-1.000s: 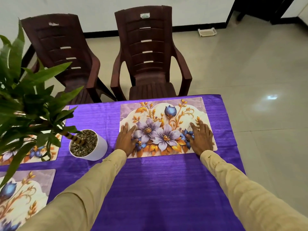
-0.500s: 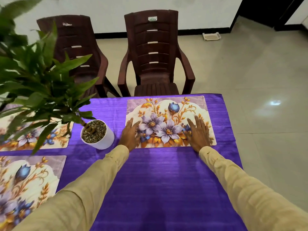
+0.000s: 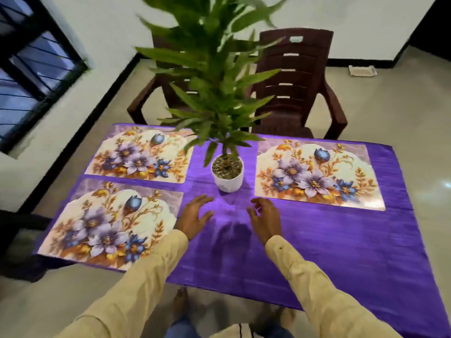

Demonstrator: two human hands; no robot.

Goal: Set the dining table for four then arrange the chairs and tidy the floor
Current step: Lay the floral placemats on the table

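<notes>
Step in hand: laying mats. Three placemats lie on the worktop, two left, one far right. Left hand and right hand are spread and hold nothing, just short of the plant pot. Judged next: fourth mat, near right.

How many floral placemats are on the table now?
3: far-left placemat, partly behind the potted plant; near-left placemat by the left hand; far-right placemat beyond the right hand. No fourth visible.

L arm & R arm reach up from the bottom of the frame, both in tan sleeves. L hand & R hand are near the middle, side by side, apart. Fingers spread & loose, palms down.
</notes>
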